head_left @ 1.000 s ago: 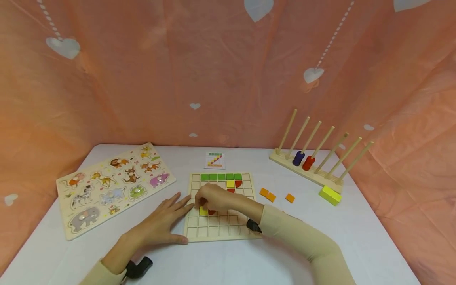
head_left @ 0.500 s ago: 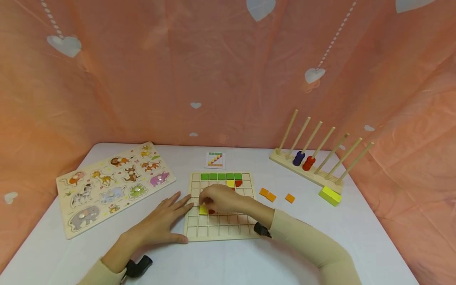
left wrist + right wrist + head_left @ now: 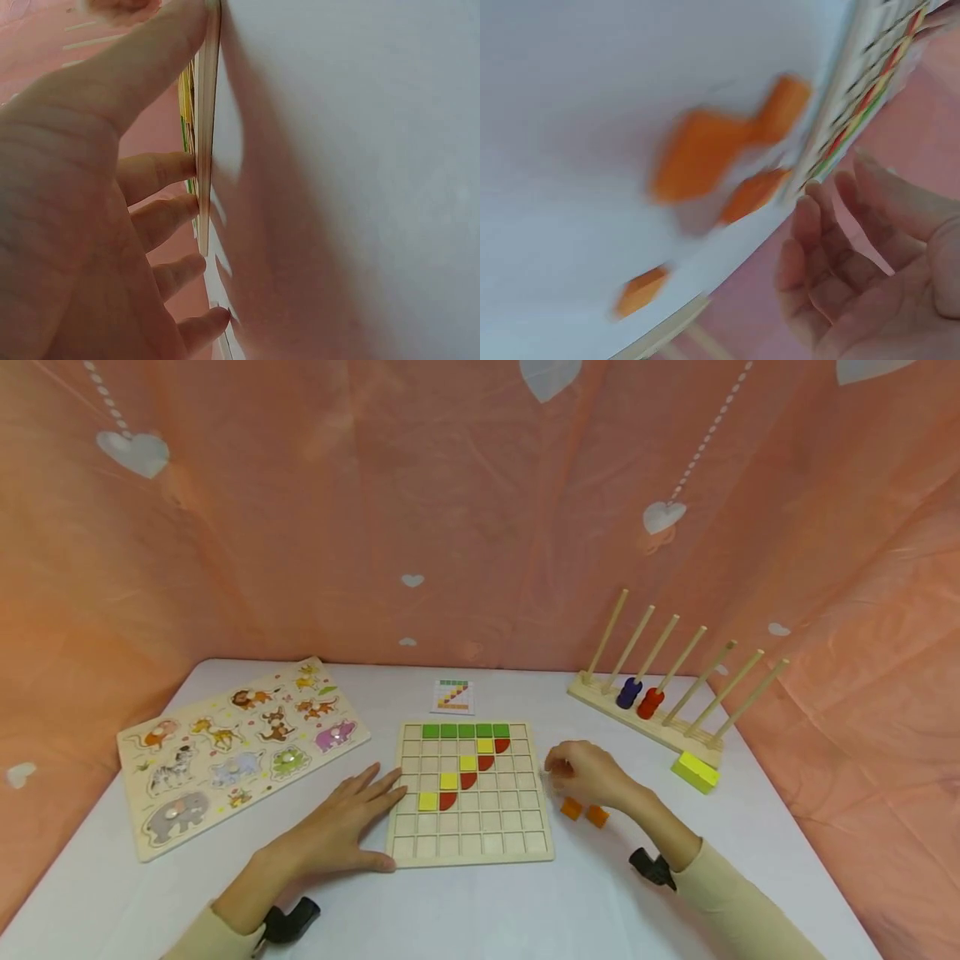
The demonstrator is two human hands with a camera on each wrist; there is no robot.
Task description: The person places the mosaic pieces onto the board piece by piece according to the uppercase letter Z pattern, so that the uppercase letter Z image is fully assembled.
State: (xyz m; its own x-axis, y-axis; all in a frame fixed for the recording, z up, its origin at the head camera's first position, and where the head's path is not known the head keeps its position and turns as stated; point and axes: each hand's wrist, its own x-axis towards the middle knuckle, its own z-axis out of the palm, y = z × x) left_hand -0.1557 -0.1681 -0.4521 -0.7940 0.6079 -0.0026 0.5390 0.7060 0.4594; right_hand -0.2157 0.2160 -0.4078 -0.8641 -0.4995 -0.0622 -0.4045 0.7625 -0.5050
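Note:
A square wooden grid board (image 3: 472,840) lies on the table. It bears a top row of green squares (image 3: 447,731) and a diagonal of yellow squares (image 3: 427,802) and red quarter-round pieces (image 3: 447,801). My left hand (image 3: 341,827) touches the board's left edge with its fingers and thumb spread. My right hand (image 3: 588,774), just off the board's right edge, hovers with loosely bent fingers over orange square tiles (image 3: 597,816). In the right wrist view nothing shows between thumb and fingers. Several orange tiles (image 3: 694,156) appear there, blurred; some are hidden by the hand in the head view.
Behind the board lies a pattern card (image 3: 453,697). An animal puzzle board (image 3: 247,756) sits at left. A wooden peg stand (image 3: 647,722) with blue and red beads is at back right, beside a yellow-green block (image 3: 695,772). A patterned curtain hangs behind.
My right hand has left the board and moved right to the orange tiles, uncovering the yellow and red diagonal and two orange tiles. My left hand has stayed in place.

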